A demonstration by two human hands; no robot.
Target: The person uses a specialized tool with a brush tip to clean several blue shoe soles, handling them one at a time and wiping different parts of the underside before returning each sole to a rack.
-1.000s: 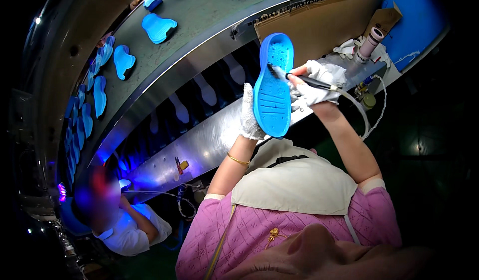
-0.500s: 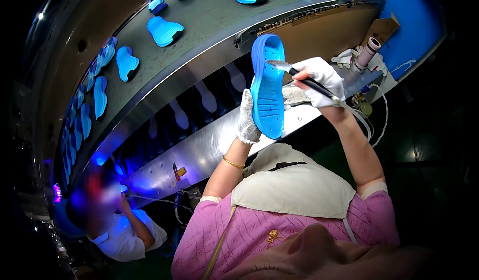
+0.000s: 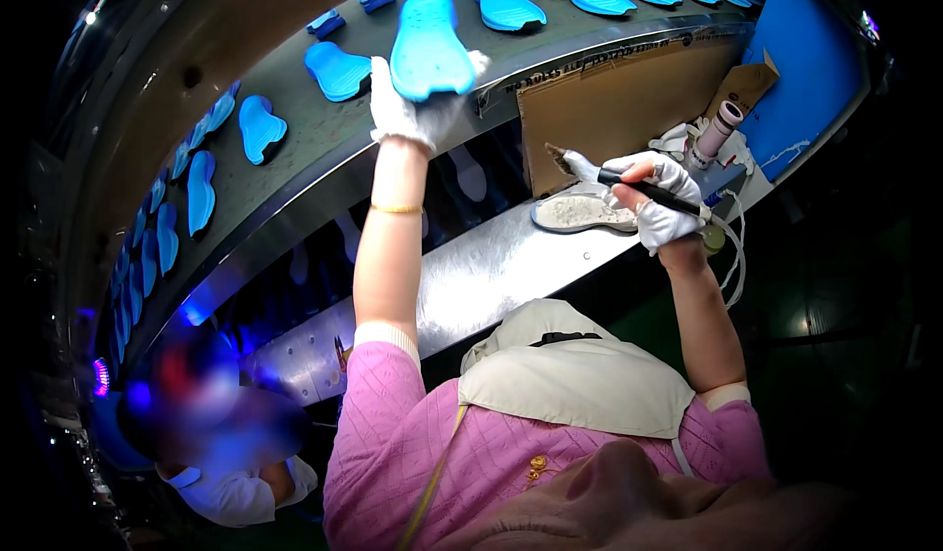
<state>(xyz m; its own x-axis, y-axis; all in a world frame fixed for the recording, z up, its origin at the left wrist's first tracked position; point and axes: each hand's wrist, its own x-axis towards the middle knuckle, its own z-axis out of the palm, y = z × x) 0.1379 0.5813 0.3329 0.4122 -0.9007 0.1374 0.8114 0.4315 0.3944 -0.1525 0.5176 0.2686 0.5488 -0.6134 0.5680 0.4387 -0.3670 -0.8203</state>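
My left hand [image 3: 395, 114], in a white glove, is stretched out over the conveyor belt, gripping a bright blue shoe sole [image 3: 429, 45] from beneath and at its side. The sole's near end points back toward me; some of my fingers are hidden behind it. Farther right, my gloved right hand [image 3: 663, 202], with bare fingertips showing, is closed round the black handle of a brush [image 3: 582, 166]. Its bristles point up and left, touching nothing. Below the brush, a sole-shaped piece with a whitish, crusted top [image 3: 580, 213] lies on the metal ledge [image 3: 491, 271].
Several blue soles lie along the curved dark belt [image 3: 329, 143]. A cardboard sheet [image 3: 609, 109] leans under its edge. A pink tumbler [image 3: 717, 134] and white gloves stand at the right, before a blue panel [image 3: 815, 70]. Another person [image 3: 231, 492] sits at lower left.
My left hand has carried the blue sole away from me, up and left over the belt. The brush has come off the sole and moved right and slightly down with my right hand.
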